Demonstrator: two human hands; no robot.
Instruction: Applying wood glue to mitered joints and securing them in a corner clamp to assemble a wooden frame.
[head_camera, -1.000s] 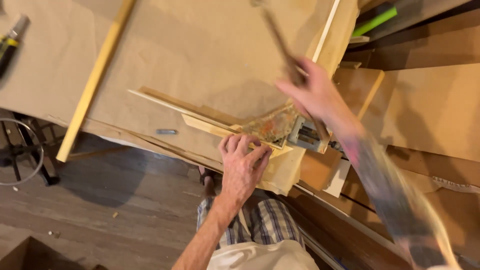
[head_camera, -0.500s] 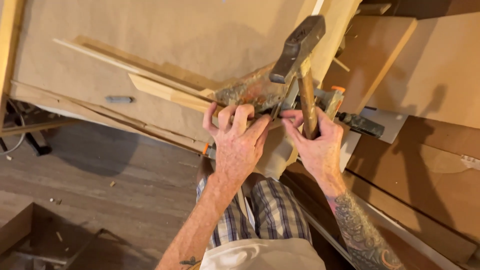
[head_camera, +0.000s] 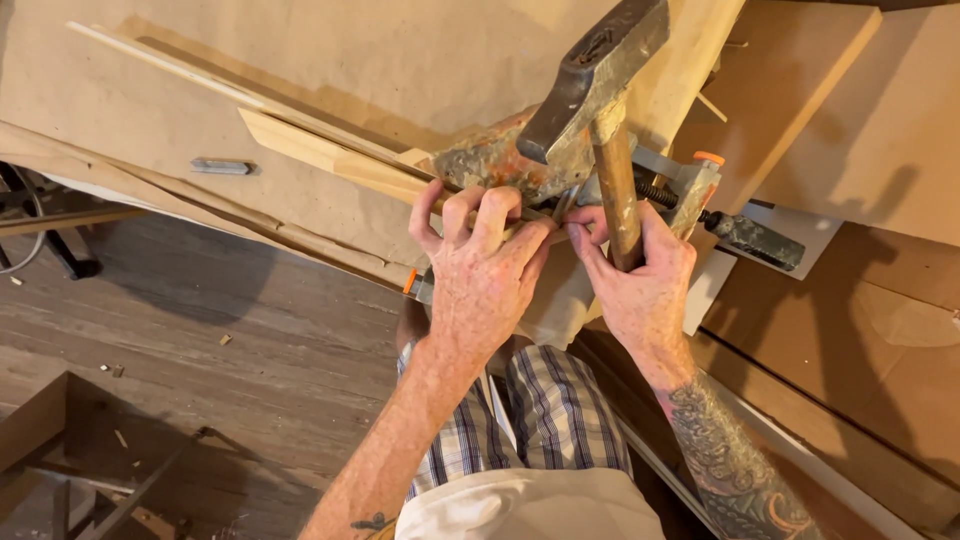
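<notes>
Head view, looking down over the edge of the desk (head_camera: 150, 120), which is lying covered in brown paper. The left hand (head_camera: 485, 275) is curling its fingers over the near edge of a rusty, paint-flecked metal block (head_camera: 495, 160) sitting at the desk edge; the fingertips are pressing onto the block and the wood under it, closed down in a pinch, though what exactly lies between them cannot be told. The right hand (head_camera: 635, 275) is wrapping closed around the wooden handle of a hammer (head_camera: 600, 75), gripping it close up under the dark steel head, with thumb and forefinger also reaching toward the left hand's fingertips so that the two hands are touching or nearly so. The hammer head is hanging above the rusty block, tilted, nearer the camera than the block. A pale wood strip (head_camera: 330, 155) is running from upper left in toward the block and going under it. Just right of the hammer handle, a bar clamp (head_camera: 700, 195) with an orange tip and dark screw handle is sitting against the desk edge. A small grey metal piece (head_camera: 220, 166) is lying on the paper well left of the hands. Below the hands, plaid shorts (head_camera: 545, 420) and a wood plank floor (head_camera: 250, 350) are showing. Flat wooden boards (head_camera: 860, 150) are lying to the right.
</notes>
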